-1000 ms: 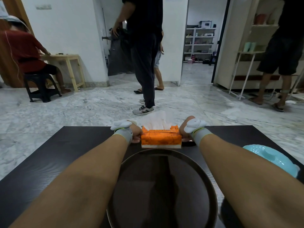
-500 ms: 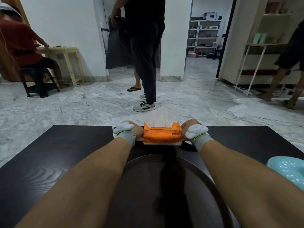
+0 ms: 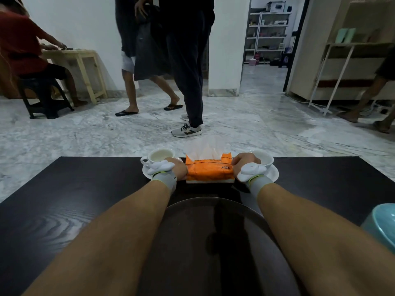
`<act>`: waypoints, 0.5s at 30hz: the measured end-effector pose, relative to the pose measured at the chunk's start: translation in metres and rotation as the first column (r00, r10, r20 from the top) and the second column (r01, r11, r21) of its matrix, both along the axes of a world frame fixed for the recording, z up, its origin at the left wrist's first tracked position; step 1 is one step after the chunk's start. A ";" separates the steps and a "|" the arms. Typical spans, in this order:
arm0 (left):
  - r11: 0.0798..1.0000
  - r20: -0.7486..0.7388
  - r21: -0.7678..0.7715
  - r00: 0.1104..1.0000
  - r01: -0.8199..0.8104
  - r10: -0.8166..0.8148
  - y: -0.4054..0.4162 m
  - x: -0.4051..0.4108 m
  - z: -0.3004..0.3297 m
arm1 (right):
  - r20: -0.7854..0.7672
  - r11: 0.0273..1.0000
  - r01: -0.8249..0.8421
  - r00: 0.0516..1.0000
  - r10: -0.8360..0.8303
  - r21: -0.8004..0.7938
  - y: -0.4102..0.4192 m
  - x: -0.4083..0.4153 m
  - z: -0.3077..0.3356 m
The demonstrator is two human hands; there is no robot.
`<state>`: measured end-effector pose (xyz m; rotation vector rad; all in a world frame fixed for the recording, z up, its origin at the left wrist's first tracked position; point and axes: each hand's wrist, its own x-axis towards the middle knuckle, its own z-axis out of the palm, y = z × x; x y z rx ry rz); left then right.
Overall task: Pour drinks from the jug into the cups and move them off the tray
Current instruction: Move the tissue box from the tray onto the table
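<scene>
An orange tissue pack (image 3: 209,170) lies at the far edge of the dark table (image 3: 74,199), held at both ends. My left hand (image 3: 178,170) grips its left end and my right hand (image 3: 243,162) grips its right end. A white cup of pale drink (image 3: 159,155) stands on a saucer just left of my left hand. Another white cup (image 3: 265,160) on a saucer (image 3: 272,174) stands just right of my right hand. The round dark tray (image 3: 213,242) lies bare between my forearms. A pale blue jug (image 3: 382,223) shows partly at the right edge.
Beyond the table is a marble floor. A person in dark trousers stands close to the far edge, another walks behind, one sits at a wooden table on the left, and another's legs show at the right.
The view has tilted so both cups on saucers now show beside my hands. My hands keep hold of the tissue pack, which sits slightly farther back. People behind have walked.
</scene>
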<state>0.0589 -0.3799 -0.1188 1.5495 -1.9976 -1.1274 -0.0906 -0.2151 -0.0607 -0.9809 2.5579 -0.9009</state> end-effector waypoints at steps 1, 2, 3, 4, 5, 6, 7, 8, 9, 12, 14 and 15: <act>1.000 -0.001 0.001 1.000 -0.006 0.006 0.011 0.004 0.012 | 0.000 1.000 0.005 1.000 -0.005 -0.009 -0.002 0.003 0.000; 1.000 -0.012 0.002 1.000 -0.015 0.015 0.021 0.007 0.020 | 0.012 0.999 0.025 1.000 -0.024 -0.033 -0.004 0.003 -0.002; 0.999 -0.029 0.020 0.999 -0.029 0.030 0.028 0.009 0.026 | 0.024 0.997 0.047 0.999 -0.045 -0.053 -0.006 0.003 -0.004; 0.999 -0.034 0.028 0.998 -0.042 0.043 0.034 0.011 0.030 | 0.022 0.996 0.061 0.998 -0.060 -0.063 -0.008 0.003 -0.006; 0.999 -0.037 0.022 0.998 -0.042 0.043 0.039 0.012 0.033 | 0.024 0.996 0.064 0.998 -0.063 -0.061 -0.008 0.004 -0.007; 0.999 -0.044 0.006 0.998 -0.042 0.042 0.040 0.013 0.033 | 0.021 0.997 0.061 0.998 -0.059 -0.056 -0.008 0.004 -0.008; 0.999 -0.046 0.006 0.998 -0.048 0.048 0.038 0.014 0.032 | 0.018 0.997 0.056 0.998 -0.056 -0.050 -0.009 0.004 -0.008; 0.999 -0.056 0.017 0.997 -0.043 0.044 0.037 0.014 0.031 | 0.016 0.998 0.046 0.999 -0.045 -0.046 -0.009 0.005 -0.008; 0.999 -0.070 0.030 0.997 -0.042 0.044 0.035 0.015 0.028 | 0.012 0.999 0.032 0.999 -0.032 -0.035 -0.009 0.005 -0.008; 0.999 -0.100 0.028 0.994 -0.034 0.037 0.038 0.016 0.032 | -0.006 1.000 0.010 1.000 -0.010 0.006 -0.006 0.007 -0.007; 0.999 -0.112 0.049 0.993 -0.016 0.022 0.047 0.017 0.038 | 0.001 1.000 0.005 1.000 -0.005 0.002 -0.005 0.008 -0.005; 0.998 -0.118 0.061 0.993 -0.016 0.024 0.050 0.018 0.040 | 0.002 1.000 -0.002 1.000 0.002 0.012 -0.002 0.008 -0.003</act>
